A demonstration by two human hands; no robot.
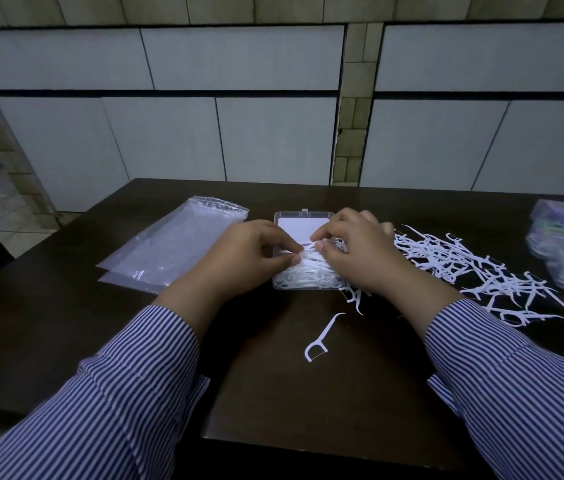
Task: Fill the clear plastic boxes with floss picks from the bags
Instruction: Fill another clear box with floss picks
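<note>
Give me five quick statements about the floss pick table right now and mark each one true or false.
1. Both hands, left hand and right hand, work over the clear plastic box. True.
2. The loose pile of floss picks lies left of the box. False: it lies to the right.
3. The empty plastic bags lie left of the box. True.
4. A single floss pick lies on the table nearer the person than the box. True.
5. The box holds no picks. False: picks already lie inside.

Plain tiled room: pale wall tiles [239, 57] behind a dark wooden table [65, 323].
</note>
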